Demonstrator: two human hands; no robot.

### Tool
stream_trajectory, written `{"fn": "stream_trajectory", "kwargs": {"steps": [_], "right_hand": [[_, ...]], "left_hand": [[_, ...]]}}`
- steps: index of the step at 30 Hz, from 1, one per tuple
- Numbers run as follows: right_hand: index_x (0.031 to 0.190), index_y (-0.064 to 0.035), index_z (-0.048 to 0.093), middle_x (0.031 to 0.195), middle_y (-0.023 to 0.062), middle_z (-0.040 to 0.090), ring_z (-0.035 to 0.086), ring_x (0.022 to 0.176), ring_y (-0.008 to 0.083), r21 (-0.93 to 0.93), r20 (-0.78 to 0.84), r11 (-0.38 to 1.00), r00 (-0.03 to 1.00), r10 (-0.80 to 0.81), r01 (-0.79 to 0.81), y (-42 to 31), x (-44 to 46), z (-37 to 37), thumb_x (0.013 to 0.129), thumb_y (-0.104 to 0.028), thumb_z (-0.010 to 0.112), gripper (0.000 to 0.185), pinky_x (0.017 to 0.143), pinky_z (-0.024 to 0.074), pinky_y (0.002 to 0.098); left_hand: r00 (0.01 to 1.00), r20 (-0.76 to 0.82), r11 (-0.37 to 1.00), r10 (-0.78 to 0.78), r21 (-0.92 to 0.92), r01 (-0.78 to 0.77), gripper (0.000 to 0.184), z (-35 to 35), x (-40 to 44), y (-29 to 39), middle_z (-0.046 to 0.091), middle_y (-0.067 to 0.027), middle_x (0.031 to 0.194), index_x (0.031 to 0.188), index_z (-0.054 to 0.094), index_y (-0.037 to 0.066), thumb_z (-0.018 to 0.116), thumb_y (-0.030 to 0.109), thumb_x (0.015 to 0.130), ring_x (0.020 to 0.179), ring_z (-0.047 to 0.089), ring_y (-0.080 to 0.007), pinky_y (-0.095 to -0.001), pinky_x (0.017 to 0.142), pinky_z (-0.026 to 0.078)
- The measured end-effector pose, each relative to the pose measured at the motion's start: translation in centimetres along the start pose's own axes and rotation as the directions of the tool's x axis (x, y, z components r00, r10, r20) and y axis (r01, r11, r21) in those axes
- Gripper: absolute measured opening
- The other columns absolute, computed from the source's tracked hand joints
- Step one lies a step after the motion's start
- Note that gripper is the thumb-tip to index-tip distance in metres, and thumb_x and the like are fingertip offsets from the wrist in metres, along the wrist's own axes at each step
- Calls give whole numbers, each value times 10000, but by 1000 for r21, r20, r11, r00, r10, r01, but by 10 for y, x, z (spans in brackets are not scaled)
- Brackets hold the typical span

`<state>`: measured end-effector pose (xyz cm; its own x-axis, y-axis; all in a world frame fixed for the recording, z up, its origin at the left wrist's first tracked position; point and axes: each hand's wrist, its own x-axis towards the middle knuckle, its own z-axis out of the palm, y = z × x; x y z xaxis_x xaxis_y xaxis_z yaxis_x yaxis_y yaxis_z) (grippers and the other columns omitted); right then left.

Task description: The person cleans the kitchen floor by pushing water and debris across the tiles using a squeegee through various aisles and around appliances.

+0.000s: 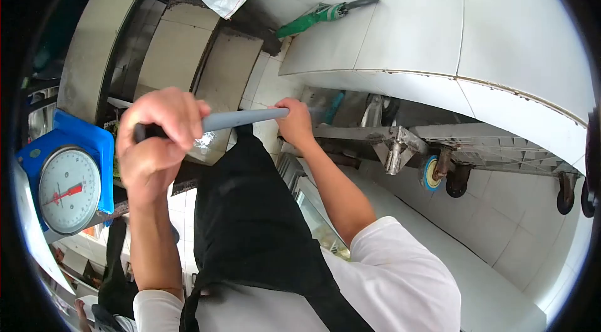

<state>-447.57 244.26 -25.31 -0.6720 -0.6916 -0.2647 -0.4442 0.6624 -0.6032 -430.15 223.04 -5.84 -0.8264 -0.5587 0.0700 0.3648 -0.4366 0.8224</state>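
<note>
A: Where did we have the bladed tool (244, 118)?

B: Stretched between our two hands, above the top of the black apron (247, 207). Our left hand (156, 138) was at the dark handle (148, 132), the fingers curled tightly around it. Our right hand (294, 123) was at the far end of the grey blade.

A: Were we pinching that end?

B: We couldn't tell. The end lay across the hand from where we looked, and the fingertips were partly hidden; they were bent and close together, certainly not spread wide.

A: How did we judge it would handle?

B: Stiff, we thought, since it ran straight with no sag we could see. It was long and slim, so probably light enough for one hand, though likely to swing at the tip. The blade looked smooth, so we expected it to slip in wet fingers. Whether its edge was sharp, we couldn't make out.

A: So where did we reckon the safest hold was?

B: The handle, fully wrapped. At the far end, we favoured the flat sides, fingers off the edges. The dial scale (69, 189) stood off to our left, clear of the blade.
</note>
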Motion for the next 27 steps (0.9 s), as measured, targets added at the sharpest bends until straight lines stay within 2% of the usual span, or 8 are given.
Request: {"fn": "stream_trajectory", "kwargs": {"steps": [4,8,13,15,21,23,25,27], "right_hand": [[904,-11,690,904,185,694,656,855,366,-17,-76,991,989,129,-130,59,-10,5,836,-199,754,210,777,507,431],[895,-36,705,884,195,686,660,870,371,140,-130,947,942,309,-291,118,1,40,866,-286,745,255,779,507,446],[896,-25,700,872,191,693,678,834,340,249,-246,957,945,213,-151,69,8,45,881,-284,733,261,736,507,406],[891,-31,701,853,205,692,676,833,369,279,-103,949,978,183,-149,34,4,30,875,-276,735,248,735,510,423],[928,-48,702,940,206,690,651,909,412,-4,49,974,973,226,-226,7,-16,-11,878,-257,705,215,808,506,454],[911,-54,702,939,214,678,638,921,415,-72,-135,979,974,182,-193,43,-15,-9,869,-252,713,203,821,501,465],[988,-46,691,1015,221,663,609,996,413,-186,-224,951,953,205,-248,101,-4,-3,856,-255,727,250,851,496,465],[1253,-73,589,1398,212,499,498,1239,383,-313,-212,877,927,308,-363,137,9,-11,886,-235,700,417,955,467,504]], "left_hand": [[977,-47,978,-209,-13,209,286,-7,9,-65,566,-108,869,924,610,2,580,73,649,859,559,-238,-424,1026,446],[945,70,944,-321,107,313,309,16,26,-104,589,-53,858,966,634,3,576,65,669,843,563,-142,-289,821,462],[943,41,932,-331,169,320,306,22,24,-62,581,-28,831,953,644,19,590,48,653,758,524,-99,-230,735,420],[961,-7,940,-276,205,272,271,29,17,-35,567,-31,801,916,640,22,613,63,650,743,521,-118,-268,794,452],[996,80,999,-46,3,46,199,2,-13,-29,635,-79,816,865,690,-3,629,24,678,797,600,-207,-403,926,496],[1000,18,981,-22,196,19,184,-7,-21,-58,685,-105,910,906,718,-10,648,25,739,853,619,-219,-390,936,482],[991,-4,956,-131,266,127,193,-13,-26,-106,704,-121,1018,1012,730,-4,649,73,855,949,633,-214,-356,936,476],[907,-160,903,-391,124,411,251,2,-29,-161,698,-66,1048,1127,719,32,653,189,943,973,610,-154,-307,899,470]]}}
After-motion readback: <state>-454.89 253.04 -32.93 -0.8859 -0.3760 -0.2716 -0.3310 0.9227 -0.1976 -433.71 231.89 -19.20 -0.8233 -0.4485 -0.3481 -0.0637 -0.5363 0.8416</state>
